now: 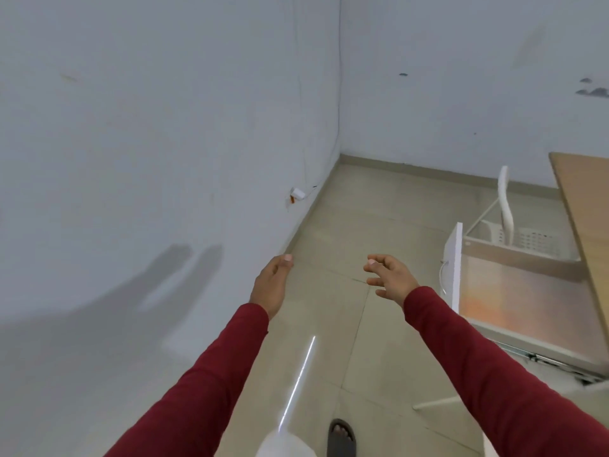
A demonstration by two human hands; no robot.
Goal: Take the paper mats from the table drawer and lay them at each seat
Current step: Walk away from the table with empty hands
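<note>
The pulled-out white table drawer (514,285) under the wooden tabletop (586,219) shows no paper mats or writing. Both hands hang empty left of it: right hand (390,278) fingers spread, left hand (270,283) loosely curled. A white chair (506,209) stands behind the drawer.

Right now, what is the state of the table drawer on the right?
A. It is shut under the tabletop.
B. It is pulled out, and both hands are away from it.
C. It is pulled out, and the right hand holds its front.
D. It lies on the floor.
B: the drawer stands pulled out from under the tabletop, while the left hand and the right hand hang empty over the floor, beside it.
</note>
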